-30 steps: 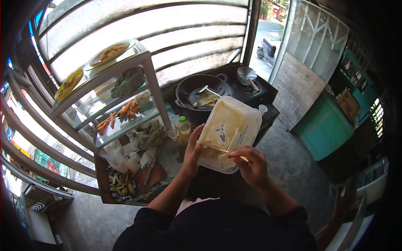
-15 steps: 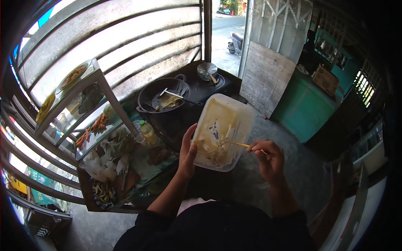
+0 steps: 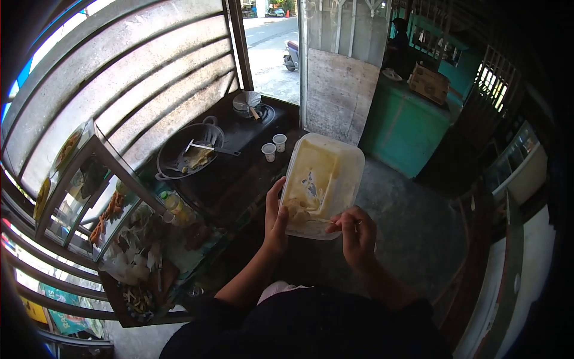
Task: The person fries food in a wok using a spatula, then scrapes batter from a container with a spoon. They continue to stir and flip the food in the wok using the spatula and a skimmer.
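My left hand (image 3: 276, 221) grips a clear plastic container (image 3: 347, 173) by its left side, the thumb over the rim. The container is tilted toward me. Pale yellow paste (image 3: 317, 158) coats its bottom, and a lumpier patch lies near the lower left corner. Pinched in my right hand (image 3: 357, 233) is a slim gold-coloured spoon (image 3: 321, 221). Its head rests in the lumpy paste, so its exact shape is hard to see.
Left of the container, a wok (image 3: 170, 161) with yellow food and a spatula (image 3: 221, 149) sits on a dark counter. Two plastic cups (image 3: 269, 153), a small pan (image 3: 246, 104), a bottle (image 3: 172, 202) and a glass display case (image 3: 95, 173) stand around it.
My view has turned right, so the counter shifts left and two cups appear from behind the container. My right hand has moved left and slightly down, taking the spoon toward the container's lower left corner.
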A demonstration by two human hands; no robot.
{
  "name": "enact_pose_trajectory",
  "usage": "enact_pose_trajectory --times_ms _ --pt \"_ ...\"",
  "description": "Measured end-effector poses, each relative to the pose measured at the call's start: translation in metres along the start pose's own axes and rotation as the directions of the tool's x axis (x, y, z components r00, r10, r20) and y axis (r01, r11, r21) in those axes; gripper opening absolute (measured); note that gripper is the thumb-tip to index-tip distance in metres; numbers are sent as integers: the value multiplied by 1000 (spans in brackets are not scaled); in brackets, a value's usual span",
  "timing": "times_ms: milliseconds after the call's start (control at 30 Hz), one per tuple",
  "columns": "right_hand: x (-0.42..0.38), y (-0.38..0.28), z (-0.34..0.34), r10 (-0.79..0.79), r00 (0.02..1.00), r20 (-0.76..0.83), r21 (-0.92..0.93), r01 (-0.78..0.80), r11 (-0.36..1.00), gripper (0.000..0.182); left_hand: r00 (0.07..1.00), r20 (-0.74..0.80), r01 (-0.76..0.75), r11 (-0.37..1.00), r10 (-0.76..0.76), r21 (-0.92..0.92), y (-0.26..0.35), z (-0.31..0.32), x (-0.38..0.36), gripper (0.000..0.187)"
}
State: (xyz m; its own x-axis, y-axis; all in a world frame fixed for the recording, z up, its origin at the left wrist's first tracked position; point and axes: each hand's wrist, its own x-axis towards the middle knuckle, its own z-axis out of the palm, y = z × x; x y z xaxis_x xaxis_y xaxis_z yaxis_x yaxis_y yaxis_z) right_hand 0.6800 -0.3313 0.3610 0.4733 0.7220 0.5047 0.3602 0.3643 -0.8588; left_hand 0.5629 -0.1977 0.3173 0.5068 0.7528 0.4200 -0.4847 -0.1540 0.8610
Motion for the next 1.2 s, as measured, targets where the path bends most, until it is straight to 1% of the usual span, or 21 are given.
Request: enact_pose_trajectory --times_ms 67,100,133,167,233,267,333,367,433,533,567,633,733,767,833,867,933,967,1033,1100,1200 --pt "6 3 -6 30 999 -19 39 -29 999 20 998 10 70 995 -69 -69 -8 3 5 80" --pt "10 5 -11 -89 996 -15 -79 88 993 13 991 10 135 981 -135 -139 -11 4 9 80" --pt "15 6 -14 -206 978 6 -195 203 960 7 991 14 132 981 -131 -139 -12 5 14 80" --pt "21 4 -15 -211 977 7 -195 208 958 7 988 29 155 975 -153 -156 -12 3 19 79" --pt "33 -5 -15 -434 871 229 -391 491 779 6 986 34 169 970 -166 -174 -17 -1 29 77" --pt "38 -7 -12 -438 868 235 -385 497 778 6 987 33 161 974 -158 -157 -24 -6 34 76" --pt "48 -8 -2 -432 701 567 -276 656 702 15 988 23 151 979 -150 -138 -25 -14 44 75" --pt "55 -7 -2 -433 698 570 -270 657 704 15 988 3 152 969 -154 -195 -25 -20 49 75" --pt "74 -3 -4 -460 605 649 -233 735 637 21 988 -20 146 956 -156 -254 -22 -32 62 75" --pt "99 -4 2 -521 590 616 -242 772 588 21 991 -41 112 957 -127 -267 -24 -47 84 74" --pt "104 0 10 -526 581 621 -233 778 583 21 994 -53 79 973 -93 -216 -26 -53 90 75" --pt "113 10 30 -599 491 633 -144 834 532 21 996 -70 36 987 -48 -158 -30 -64 103 75" --pt "146 35 51 -590 441 677 -162 871 464 20 996 -91 -7 992 -4 -126 -31 -80 123 77" --pt "158 36 54 -598 427 678 -150 877 456 20 996 -85 -14 988 1 -153 -29 -85 130 77" --pt "182 38 59 -598 565 569 -249 811 529 18 996 -89 -37 984 21 -174 -24 -99 143 77" --pt "191 41 67 -605 553 572 -235 818 525 18 996 -84 -35 986 22 -161 -23 -107 148 76" --pt "205 48 85 -627 655 423 -198 742 641 16 995 -95 -38 989 25 -140 -16 -119 154 76" --pt "208 54 96 -629 650 427 -179 742 646 16 996 -93 -22 985 7 -170 -12 -124 154 76" --pt "212 67 122 -583 628 516 9 676 737 13 993 -119 -13 983 -9 -186 -9 -138 155 77" --pt "216 74 140 -559 623 547 130 596 792 12 972 -205 -109 994 110 15 -8 -158 153 78" --pt "233 80 161 -490 603 629 283 410 867 12 943 -285 -144 984 170 109 2 -184 142 78"
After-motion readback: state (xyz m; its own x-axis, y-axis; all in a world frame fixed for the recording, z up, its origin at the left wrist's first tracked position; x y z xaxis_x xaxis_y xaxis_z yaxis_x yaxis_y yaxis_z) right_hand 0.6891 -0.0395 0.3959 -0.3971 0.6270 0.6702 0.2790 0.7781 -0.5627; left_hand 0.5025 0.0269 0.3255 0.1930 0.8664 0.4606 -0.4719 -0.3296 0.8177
